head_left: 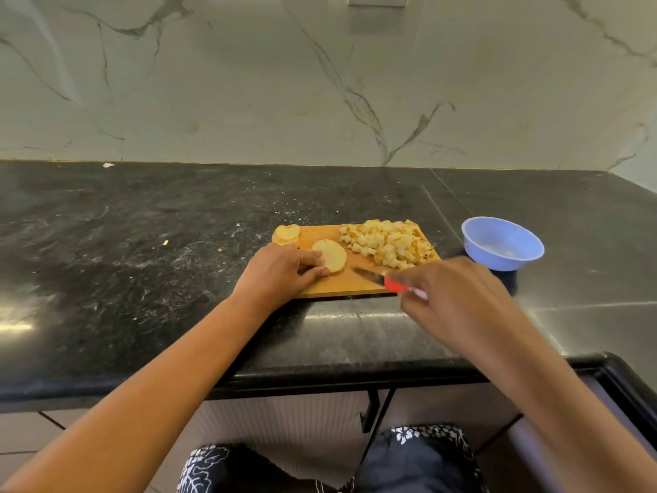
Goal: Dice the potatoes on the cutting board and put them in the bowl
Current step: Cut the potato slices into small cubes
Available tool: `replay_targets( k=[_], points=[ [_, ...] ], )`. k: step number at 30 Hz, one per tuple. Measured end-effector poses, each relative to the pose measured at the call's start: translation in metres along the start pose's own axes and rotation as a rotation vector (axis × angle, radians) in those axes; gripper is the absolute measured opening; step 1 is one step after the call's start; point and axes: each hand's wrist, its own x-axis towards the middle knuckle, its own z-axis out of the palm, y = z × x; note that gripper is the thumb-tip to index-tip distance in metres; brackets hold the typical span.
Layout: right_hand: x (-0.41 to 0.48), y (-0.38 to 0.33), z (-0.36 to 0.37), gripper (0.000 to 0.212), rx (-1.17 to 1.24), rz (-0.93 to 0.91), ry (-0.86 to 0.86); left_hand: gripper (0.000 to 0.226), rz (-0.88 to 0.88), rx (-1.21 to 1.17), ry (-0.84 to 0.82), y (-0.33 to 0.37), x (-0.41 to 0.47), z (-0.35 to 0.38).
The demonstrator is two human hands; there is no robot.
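Observation:
A wooden cutting board (pixel 359 284) lies on the black counter. A round potato slice stack (pixel 332 255) rests near the board's middle, and my left hand (pixel 281 274) pinches its near left edge between fingers and thumb. More potato slices (pixel 286 233) sit at the board's far left corner. A heap of diced potato (pixel 387 242) covers the far right of the board. My right hand (pixel 451 300) grips a red-handled knife (pixel 373 277), blade pointing left, low over the board's near right part. A light blue bowl (pixel 505 256) stands right of the board; it looks empty.
The black stone counter (pixel 142 265) stretches wide to the left with small crumbs on it. A marble wall (pixel 320 83) backs it. The counter's front edge (pixel 320 380) runs below my forearms, and patterned clothing shows beneath it.

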Motion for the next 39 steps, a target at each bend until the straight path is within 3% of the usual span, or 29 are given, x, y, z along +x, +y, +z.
replay_targets(
  k=[6, 15, 20, 23, 32, 39],
  points=[
    [0.050, -0.015, 0.026, 0.039, 0.072, -0.005, 0.157, 0.032, 0.019, 0.011, 0.007, -0.001, 0.000, 0.000],
    [0.064, -0.020, 0.050, 0.038, 0.033, -0.028, 0.115, 0.033, 0.023, 0.027, -0.007, 0.000, 0.002, -0.001],
    [0.076, -0.031, 0.052, 0.029, -0.091, -0.067, -0.020, 0.032, 0.013, 0.032, -0.008, -0.003, 0.003, 0.001],
    [0.064, -0.030, 0.052, 0.026, -0.103, -0.092, -0.038, 0.032, 0.015, 0.036, -0.012, -0.002, 0.003, 0.001],
    [-0.004, -0.014, 0.041, 0.046, -0.006, -0.064, -0.037, 0.035, 0.045, 0.118, -0.059, 0.000, -0.001, 0.001],
    [-0.012, -0.009, 0.013, 0.036, -0.018, -0.027, 0.037, 0.046, 0.106, 0.185, -0.174, -0.004, -0.015, -0.001]
  ],
)
